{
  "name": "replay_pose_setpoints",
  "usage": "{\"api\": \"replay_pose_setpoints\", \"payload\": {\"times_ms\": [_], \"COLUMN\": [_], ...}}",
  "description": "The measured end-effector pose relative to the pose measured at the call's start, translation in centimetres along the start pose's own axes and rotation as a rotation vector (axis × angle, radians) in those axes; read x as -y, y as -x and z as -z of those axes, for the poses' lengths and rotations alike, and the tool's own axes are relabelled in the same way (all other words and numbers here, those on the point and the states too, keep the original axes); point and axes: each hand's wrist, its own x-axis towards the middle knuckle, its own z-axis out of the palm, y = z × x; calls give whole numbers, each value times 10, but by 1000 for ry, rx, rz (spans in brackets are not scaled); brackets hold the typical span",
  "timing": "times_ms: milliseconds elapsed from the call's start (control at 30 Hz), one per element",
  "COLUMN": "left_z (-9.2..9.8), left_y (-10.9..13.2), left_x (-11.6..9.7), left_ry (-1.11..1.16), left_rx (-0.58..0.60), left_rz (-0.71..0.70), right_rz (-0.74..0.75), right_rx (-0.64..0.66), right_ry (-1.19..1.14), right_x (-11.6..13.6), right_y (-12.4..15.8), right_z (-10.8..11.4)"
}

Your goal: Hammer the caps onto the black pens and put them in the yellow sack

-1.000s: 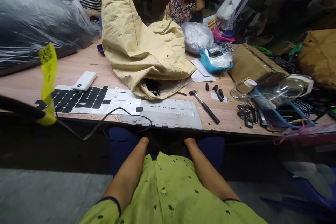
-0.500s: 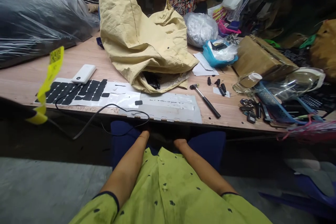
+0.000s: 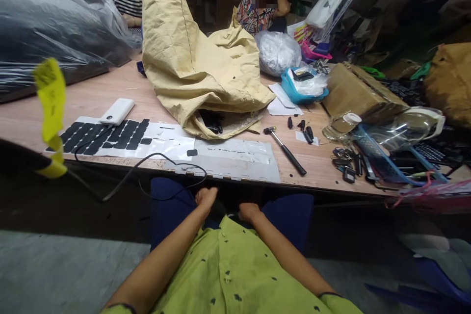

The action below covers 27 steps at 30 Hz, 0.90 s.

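Observation:
My left hand [image 3: 206,198] is low in front of my lap, just below the table's front edge, with its fingers curled in. A short way to the right, my right hand [image 3: 249,211] is also closed, its fingertips lost in shadow. What either hand holds, if anything, is hidden. A thin black cable [image 3: 154,156] loops over the table edge near my left hand. Above the hands, a grey board [image 3: 235,169] lies along the edge, beside a white sheet [image 3: 162,148] with rows of black pieces [image 3: 88,137].
A large beige sack [image 3: 206,78] stands mid-table, its mouth towards me. Left are a white power bank [image 3: 117,111], a yellow tag [image 3: 51,98] and a big plastic bag [image 3: 55,24]. Right are a hammer [image 3: 289,152], a blue basket [image 3: 379,157] and a carton [image 3: 362,91]. Two people sit opposite.
My left hand has risen slightly and come into fuller view below the table edge. My right hand shows a little more too. The whole view has shifted a little.

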Motion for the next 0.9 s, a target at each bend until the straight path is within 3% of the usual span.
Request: {"api": "replay_pose_setpoints", "payload": {"times_ms": [67, 133, 167, 200, 233, 300, 367, 433, 500, 533, 633, 767, 900], "left_z": [2, 11, 19, 29, 42, 70, 97, 118, 128, 129, 124, 119, 111], "left_y": [33, 62, 72, 77, 75, 56, 22, -14, -45, -56, -76, -75, -48], "left_x": [4, -3, -11, -23, -39, -75, -111, -137, -150, -152, -150, -140, -127], "left_ry": [-10, 44, 89, 133, 145, 77, -32, -203, -386, -459, -551, -475, -247], "left_rx": [175, 463, 562, 559, 467, 117, -205, -445, -499, -489, -466, -543, -606], "left_rz": [-153, -462, -608, -731, -836, -970, -965, -808, -620, -541, -440, -530, -839], "right_rz": [37, 110, 238, 366, 449, 502, 453, 330, 157, 64, -138, -282, -355], "right_rx": [9, -14, 2, 59, 89, 43, -238, -613, -922, -1018, -1084, -1097, -1084], "right_ry": [-10, -43, -137, -257, -393, -580, -675, -685, -631, -591, -480, -282, -228], "right_x": [3, 3, 1, -1, -5, -15, -29, -47, -65, -73, -85, -79, -73], "right_y": [16, 38, 49, 60, 70, 81, 80, 68, 48, 38, 13, 2, 2], "right_z": [15, 34, 47, 60, 75, 107, 137, 161, 174, 177, 172, 156, 153]}}
